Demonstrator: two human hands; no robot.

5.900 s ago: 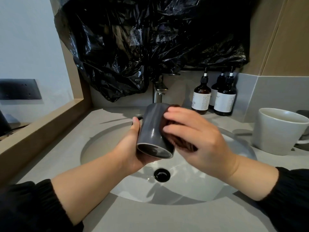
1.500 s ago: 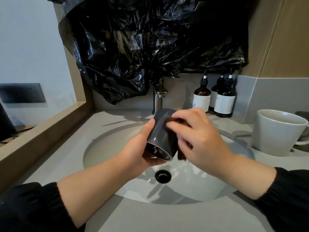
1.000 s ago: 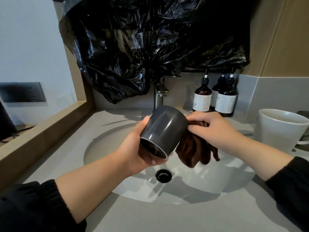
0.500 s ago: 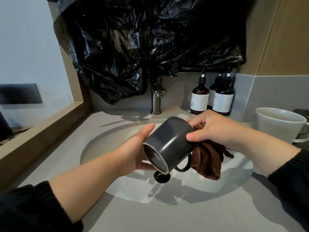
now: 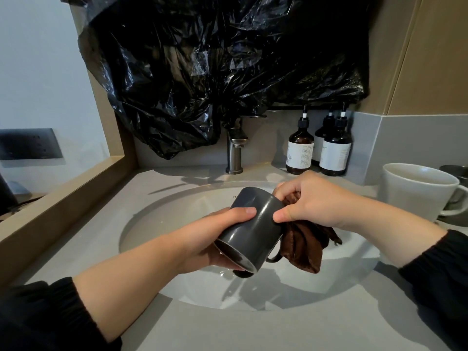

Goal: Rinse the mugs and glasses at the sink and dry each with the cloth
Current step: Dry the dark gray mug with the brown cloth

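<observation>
Over sink (image 5: 157,224): two hands, one grey mug (image 5: 249,224), one cloth (image 5: 304,247).

Dark grey mug (image 5: 249,229): glossy glaze, cylindrical, held over the sink (image 5: 162,219) basin. Tilted on its side, mouth toward the camera and down-left, base up and away. Handle on the underside, only its lower loop visible below the body. Inside rim looks darker; contents cannot be made out.

Brown cloth (image 5: 305,245): bunched, pressed against the mug's right side near the base, loose folds hanging below toward the basin. Soft, slightly shiny weave.

White mug (image 5: 415,192): large, matte, upright on the counter at right of the sink, handle pointing right, mouth open upward. Well apart from the grey mug.

Sink: pale oval basin set in a grey counter; the drain is mostly hidden behind the grey mug.
</observation>
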